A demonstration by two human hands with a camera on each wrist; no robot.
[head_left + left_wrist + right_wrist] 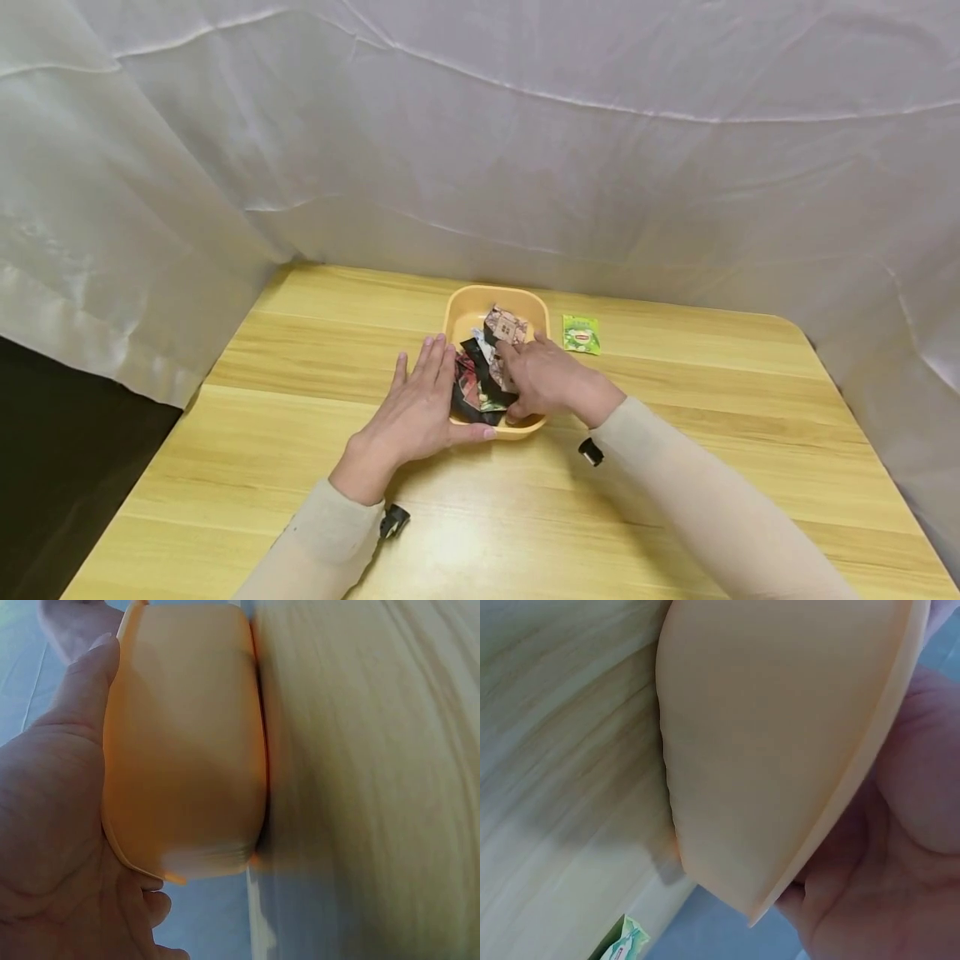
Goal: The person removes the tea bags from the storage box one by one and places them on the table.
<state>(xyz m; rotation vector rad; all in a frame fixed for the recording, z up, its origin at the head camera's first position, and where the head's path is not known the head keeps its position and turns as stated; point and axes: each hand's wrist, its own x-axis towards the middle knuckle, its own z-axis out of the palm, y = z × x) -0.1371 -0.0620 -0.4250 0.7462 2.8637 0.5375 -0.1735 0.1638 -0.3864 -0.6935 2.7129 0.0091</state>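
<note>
A yellow-orange plastic bin (459, 310) stands on the table, holding several small packets, among them black ones (487, 379) and a pink patterned one (506, 325). My left hand (416, 408) lies along the bin's left side, fingers extended and thumb over the front rim. In the left wrist view the bin's wall (184, 742) stands beside that thumb. My right hand (551, 377) reaches over the right rim, thumb and index finger spread apart among the packets. Its fingertips are partly hidden, and the bin's wall (772, 735) blocks them in the right wrist view.
A green tea-bag packet (581, 334) lies on the wooden table (712, 400), to the right of the bin. Pale cloth (562, 167) hangs behind the table and along its sides. A dark area (67, 467) lies beyond the table's left edge.
</note>
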